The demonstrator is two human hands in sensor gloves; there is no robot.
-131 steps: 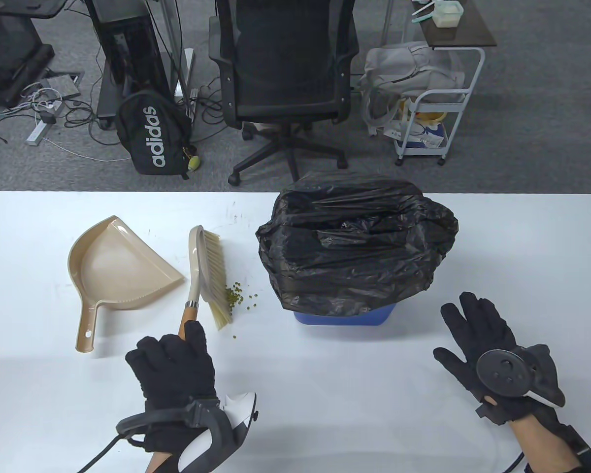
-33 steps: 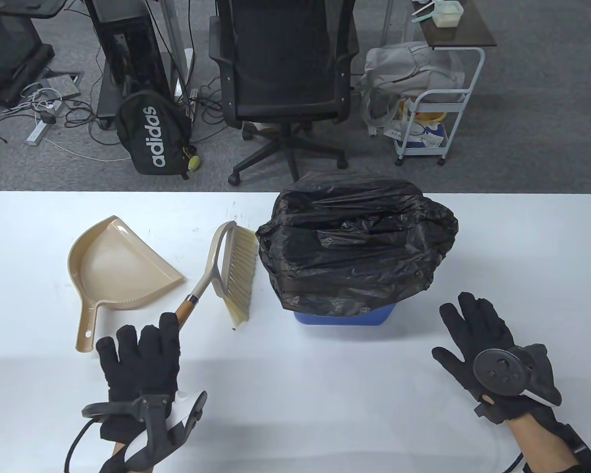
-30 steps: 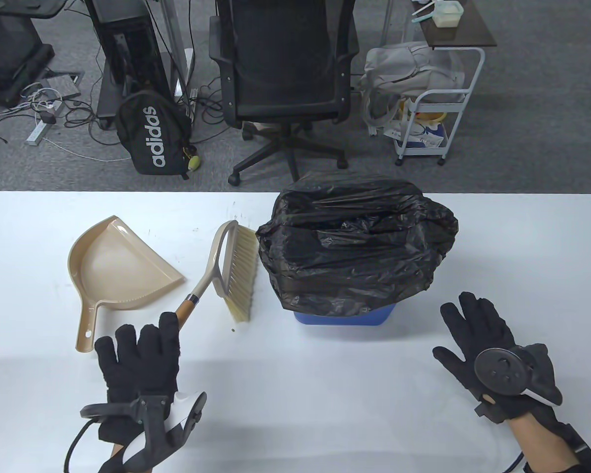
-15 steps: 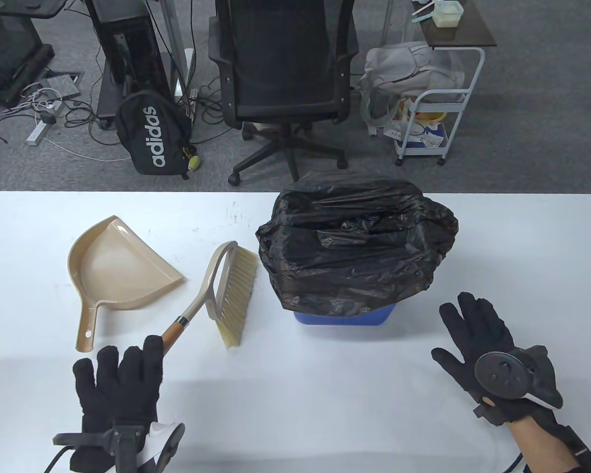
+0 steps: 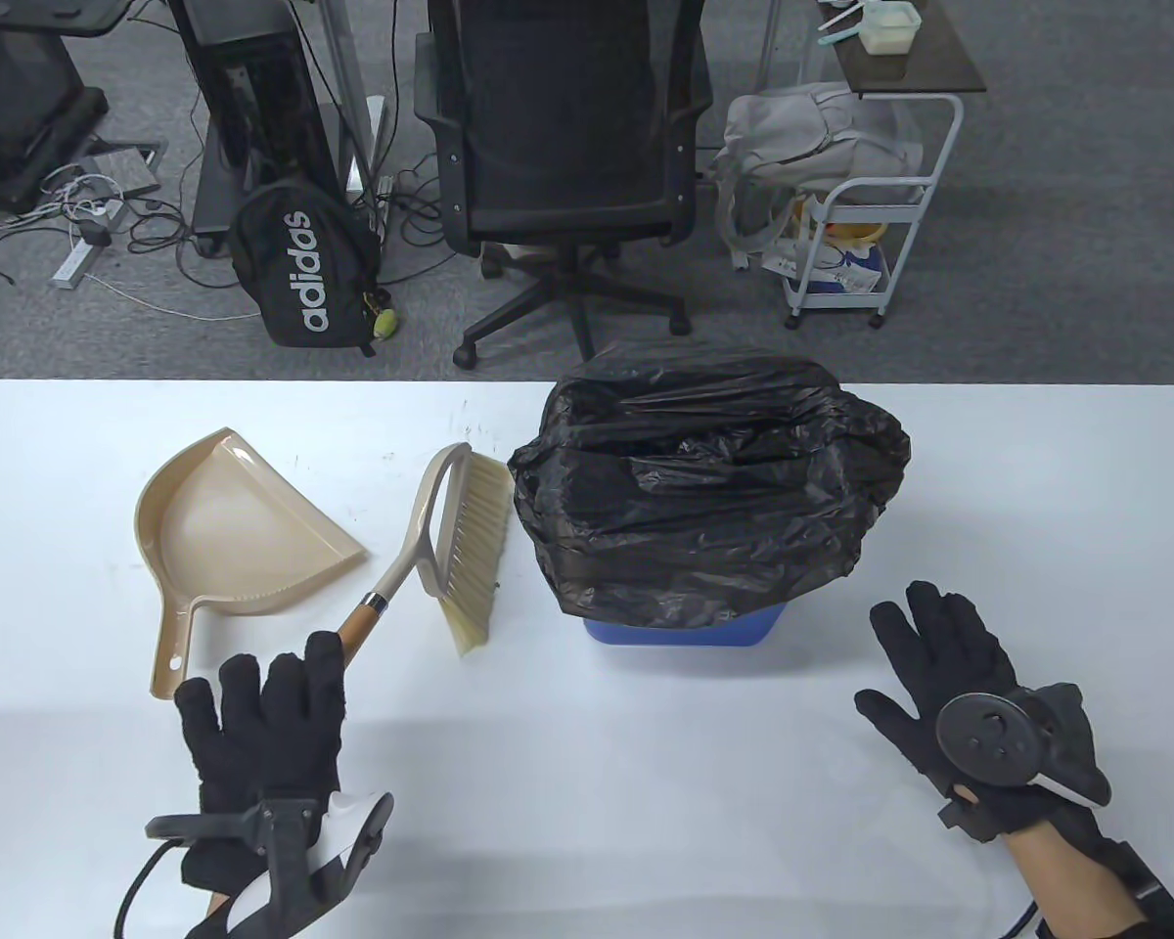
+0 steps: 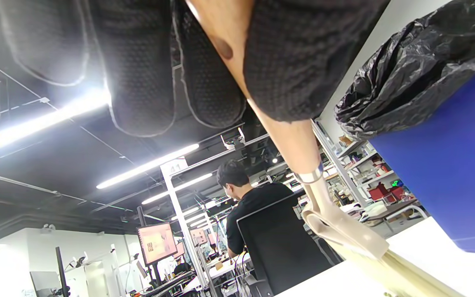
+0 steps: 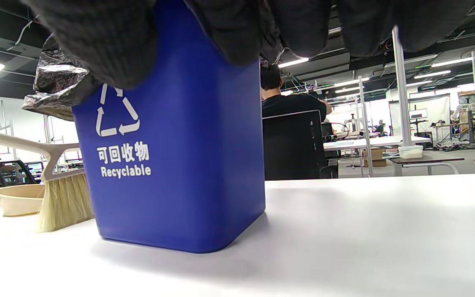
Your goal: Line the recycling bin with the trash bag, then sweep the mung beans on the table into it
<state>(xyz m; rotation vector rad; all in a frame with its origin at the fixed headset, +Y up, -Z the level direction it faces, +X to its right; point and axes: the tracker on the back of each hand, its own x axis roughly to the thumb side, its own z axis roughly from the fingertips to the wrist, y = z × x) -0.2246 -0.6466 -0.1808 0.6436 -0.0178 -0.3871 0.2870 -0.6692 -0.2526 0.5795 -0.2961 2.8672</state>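
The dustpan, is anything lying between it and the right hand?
Yes. The brush held by the left hand and the bag-lined blue recycling bin both sit between the dustpan and the right hand.

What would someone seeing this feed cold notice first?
Probably the black trash bag ballooning over the blue recycling bin at the middle of the white table. Next, the left hand gripping the wooden handle of a beige brush, bristles down just left of the bin, with a matching dustpan further left. The right hand rests spread flat on the table, right of the bin.
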